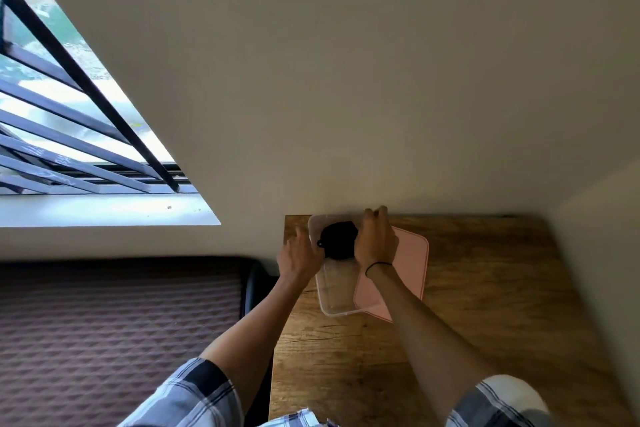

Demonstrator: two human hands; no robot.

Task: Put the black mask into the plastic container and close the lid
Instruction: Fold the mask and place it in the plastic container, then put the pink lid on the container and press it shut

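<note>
Head view, 2 bare hands over the far left part of a wooden table (pixel 485 288) pushed against a plain wall (pixel 346 80).

Clear plastic container (pixel 337 291) lies open on the table, long axis running away from the person, far end just short of the wall. Black mask (pixel 337 239) sits inside the far half of it, directly between the 2 hands. A small loop sticks out of the mask on the side toward the left fingers.

Left hand (pixel 300 255): on the container's left rim, fingers loosely curled, fingertips at or on the mask's left edge. Can't tell whether they actually pinch it.

Right hand (pixel 375 241): fingers bent down over the mask's right edge and the container's far right rim, knuckles up. Contact looks likely, but the grip itself is hidden under the hand. Thin black band on that wrist.

Pink lid (pixel 410 263) is off, lying flat on the table just right of the right fingers, its left edge overlapping or touching the container's right side, partly covered by the right forearm.

Container's near half, below both sets of fingers, holds nothing visible.

Plaid short sleeves (pixel 194 399) on both arms. Barred window (pixel 69 114) well left of the left fingers.
</note>
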